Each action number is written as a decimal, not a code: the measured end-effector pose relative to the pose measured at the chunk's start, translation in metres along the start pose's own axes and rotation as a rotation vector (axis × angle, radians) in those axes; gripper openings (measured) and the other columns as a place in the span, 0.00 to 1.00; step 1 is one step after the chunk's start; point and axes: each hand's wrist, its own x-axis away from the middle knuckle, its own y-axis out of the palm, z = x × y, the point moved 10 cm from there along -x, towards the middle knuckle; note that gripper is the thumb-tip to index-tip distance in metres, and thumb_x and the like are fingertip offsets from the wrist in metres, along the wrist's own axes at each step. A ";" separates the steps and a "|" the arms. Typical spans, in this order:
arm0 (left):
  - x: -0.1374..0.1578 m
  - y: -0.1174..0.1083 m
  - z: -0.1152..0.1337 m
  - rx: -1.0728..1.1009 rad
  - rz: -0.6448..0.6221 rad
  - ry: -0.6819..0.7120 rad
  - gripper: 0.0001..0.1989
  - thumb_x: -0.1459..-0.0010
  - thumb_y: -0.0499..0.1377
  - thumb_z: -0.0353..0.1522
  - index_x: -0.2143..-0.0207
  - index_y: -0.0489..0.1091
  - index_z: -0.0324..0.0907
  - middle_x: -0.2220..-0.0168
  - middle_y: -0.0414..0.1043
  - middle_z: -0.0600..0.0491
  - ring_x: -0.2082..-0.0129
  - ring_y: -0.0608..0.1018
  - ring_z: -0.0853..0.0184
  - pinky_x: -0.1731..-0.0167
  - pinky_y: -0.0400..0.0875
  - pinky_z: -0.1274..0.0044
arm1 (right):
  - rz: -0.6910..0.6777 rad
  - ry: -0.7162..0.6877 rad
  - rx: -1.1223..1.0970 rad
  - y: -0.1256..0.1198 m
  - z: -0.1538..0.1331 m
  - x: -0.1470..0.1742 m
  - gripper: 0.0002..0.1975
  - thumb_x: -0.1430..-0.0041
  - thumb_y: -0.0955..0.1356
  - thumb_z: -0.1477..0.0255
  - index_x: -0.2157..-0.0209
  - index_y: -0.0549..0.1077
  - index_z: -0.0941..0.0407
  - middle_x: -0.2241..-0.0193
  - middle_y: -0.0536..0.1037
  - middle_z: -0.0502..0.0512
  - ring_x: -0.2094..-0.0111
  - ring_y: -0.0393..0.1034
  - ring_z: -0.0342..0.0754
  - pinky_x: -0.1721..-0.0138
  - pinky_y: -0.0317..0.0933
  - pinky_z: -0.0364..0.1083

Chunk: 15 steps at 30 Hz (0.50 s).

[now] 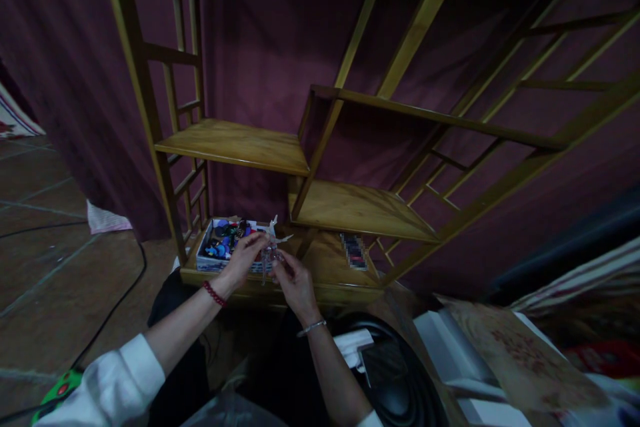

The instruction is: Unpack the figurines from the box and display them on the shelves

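Observation:
In the head view, a small tangle of clear, pinkish see-through pieces [269,256] is between my two hands, with pale pointed ends sticking up and thin strands hanging down; its exact kind is not clear. My left hand [248,253], below a red bead bracelet, pinches it from the upper left. From the lower right, my right hand [296,281] has thumb and fingers closed on it. Just behind them a shallow box [202,260] holds a jumble of blue, purple, black and red small items. My hands hide its right front part.
The box stands on the bottom board of a wooden display shelf [235,144] with posts and stepped boards around my hands. A blurred dark item [355,251] lies further right. A coiled black hose [420,393], white boxes [453,347] and a floor cable [120,300] lie nearby.

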 end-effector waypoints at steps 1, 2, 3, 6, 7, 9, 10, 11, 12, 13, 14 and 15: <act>0.001 0.000 -0.003 0.002 0.009 -0.015 0.12 0.56 0.61 0.40 0.73 0.71 0.39 0.72 0.72 0.54 0.71 0.71 0.70 0.73 0.61 0.81 | 0.002 0.006 -0.002 0.000 0.001 0.001 0.19 0.48 0.64 0.62 0.57 0.71 0.56 0.71 0.77 0.54 0.73 0.71 0.46 0.73 0.66 0.42; 0.002 0.000 -0.005 0.009 0.016 -0.027 0.12 0.57 0.61 0.40 0.73 0.71 0.39 0.72 0.73 0.54 0.72 0.71 0.70 0.74 0.61 0.81 | 0.001 0.015 -0.006 -0.001 0.002 0.003 0.19 0.48 0.64 0.62 0.57 0.71 0.56 0.70 0.76 0.54 0.73 0.71 0.46 0.74 0.66 0.42; 0.003 0.001 -0.007 0.017 0.018 -0.035 0.12 0.57 0.61 0.40 0.73 0.72 0.39 0.72 0.73 0.53 0.72 0.71 0.70 0.73 0.61 0.81 | -0.003 0.026 -0.013 -0.001 0.003 0.005 0.19 0.48 0.64 0.62 0.57 0.71 0.57 0.70 0.76 0.55 0.73 0.71 0.46 0.74 0.66 0.42; 0.006 0.007 -0.008 0.046 -0.026 -0.027 0.13 0.56 0.61 0.39 0.73 0.72 0.38 0.72 0.73 0.52 0.71 0.71 0.70 0.71 0.62 0.80 | -0.012 0.054 -0.044 -0.001 0.004 0.009 0.20 0.49 0.64 0.60 0.56 0.71 0.56 0.72 0.76 0.54 0.73 0.71 0.45 0.75 0.65 0.41; 0.006 0.009 -0.007 0.048 -0.048 -0.025 0.13 0.56 0.61 0.39 0.73 0.73 0.38 0.72 0.73 0.51 0.71 0.71 0.70 0.71 0.62 0.80 | -0.011 0.060 -0.051 -0.002 0.004 0.011 0.20 0.49 0.64 0.60 0.57 0.71 0.56 0.72 0.76 0.53 0.74 0.70 0.45 0.75 0.65 0.41; 0.008 0.011 -0.008 0.034 -0.084 -0.035 0.13 0.56 0.61 0.39 0.72 0.74 0.38 0.71 0.74 0.51 0.72 0.71 0.70 0.72 0.61 0.80 | -0.003 0.068 -0.054 -0.005 0.002 0.013 0.20 0.48 0.63 0.59 0.57 0.71 0.56 0.73 0.76 0.53 0.75 0.70 0.44 0.76 0.64 0.41; 0.009 0.011 -0.008 0.019 -0.098 -0.048 0.13 0.56 0.61 0.39 0.71 0.74 0.38 0.70 0.74 0.50 0.72 0.71 0.70 0.73 0.60 0.80 | -0.001 0.071 -0.052 -0.006 0.001 0.014 0.20 0.48 0.63 0.59 0.57 0.71 0.56 0.73 0.76 0.53 0.76 0.69 0.44 0.76 0.64 0.40; 0.010 0.011 -0.009 0.003 -0.108 -0.062 0.14 0.56 0.61 0.39 0.71 0.74 0.38 0.69 0.74 0.50 0.72 0.71 0.69 0.74 0.60 0.80 | -0.002 0.072 -0.050 -0.007 0.000 0.015 0.20 0.47 0.63 0.59 0.57 0.71 0.57 0.74 0.76 0.53 0.77 0.69 0.43 0.77 0.64 0.40; 0.011 0.010 -0.010 -0.010 -0.112 -0.077 0.14 0.56 0.61 0.39 0.70 0.74 0.38 0.69 0.74 0.49 0.71 0.71 0.69 0.74 0.59 0.80 | -0.004 0.071 -0.049 -0.008 -0.001 0.015 0.20 0.47 0.63 0.59 0.57 0.71 0.57 0.74 0.76 0.53 0.77 0.69 0.43 0.77 0.64 0.40; 0.012 0.009 -0.010 -0.015 -0.113 -0.089 0.13 0.56 0.60 0.38 0.70 0.74 0.39 0.68 0.74 0.49 0.70 0.71 0.68 0.74 0.59 0.80 | -0.003 0.067 -0.048 -0.009 -0.002 0.016 0.20 0.47 0.62 0.59 0.57 0.71 0.57 0.74 0.76 0.53 0.77 0.68 0.42 0.77 0.64 0.40; 0.013 0.008 -0.011 -0.014 -0.114 -0.098 0.13 0.55 0.60 0.38 0.69 0.74 0.39 0.67 0.74 0.49 0.70 0.71 0.68 0.74 0.59 0.80 | 0.001 0.061 -0.047 -0.011 -0.003 0.016 0.20 0.47 0.62 0.59 0.57 0.71 0.57 0.74 0.76 0.53 0.77 0.68 0.42 0.77 0.63 0.40; 0.014 0.007 -0.012 -0.007 -0.115 -0.104 0.13 0.55 0.60 0.37 0.68 0.74 0.39 0.66 0.74 0.49 0.69 0.71 0.68 0.73 0.59 0.79 | 0.007 0.056 -0.044 -0.013 -0.005 0.016 0.20 0.46 0.62 0.59 0.57 0.71 0.58 0.75 0.75 0.53 0.78 0.67 0.42 0.77 0.63 0.40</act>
